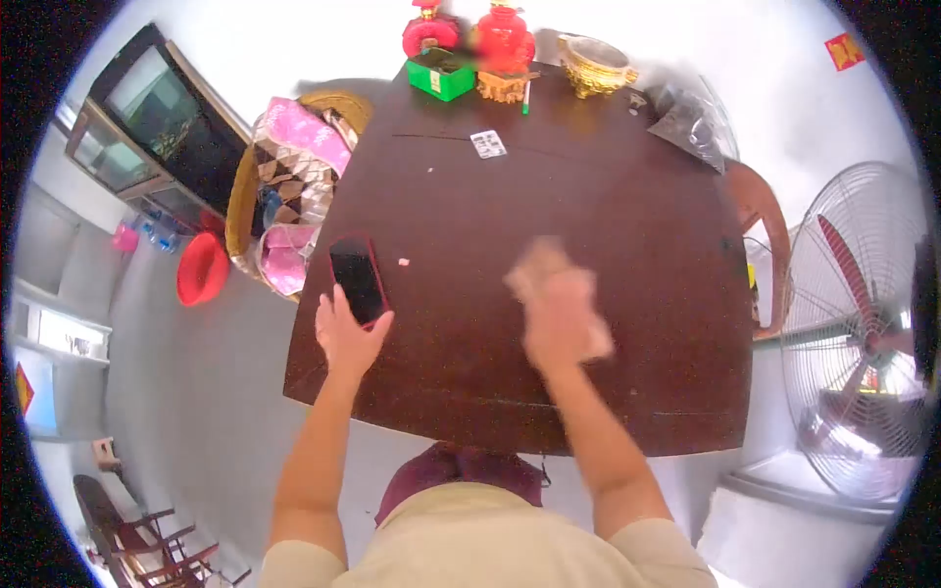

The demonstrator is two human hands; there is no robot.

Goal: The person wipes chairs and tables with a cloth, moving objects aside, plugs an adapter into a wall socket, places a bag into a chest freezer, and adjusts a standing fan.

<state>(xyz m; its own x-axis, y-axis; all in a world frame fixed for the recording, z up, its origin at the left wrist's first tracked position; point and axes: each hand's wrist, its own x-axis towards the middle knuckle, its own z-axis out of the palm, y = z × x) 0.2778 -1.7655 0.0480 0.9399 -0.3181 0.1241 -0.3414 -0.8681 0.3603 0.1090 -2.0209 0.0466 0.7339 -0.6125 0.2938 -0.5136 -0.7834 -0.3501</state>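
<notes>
On the left side of the dark brown table (470, 323), a phone (357, 278) with a black screen and a red case lies flat. My left hand (347, 331) is at the phone's lower end, its fingers apart and touching the case. Farther right, my right hand (563, 318) presses a light tan cloth (540, 267) against the tabletop. Both are smeared by motion, and the cloth shows beyond the fingers and beside the palm. A small pinkish scrap (404, 262) lies just right of the phone.
At the table's far edge stand a green box (440, 78), red ornaments (505, 39), a golden bowl (595, 67) and a plastic bag (689, 127). A white card (488, 144) lies nearer. A cushioned chair (294, 176) is left; a large fan (863, 328) stands right.
</notes>
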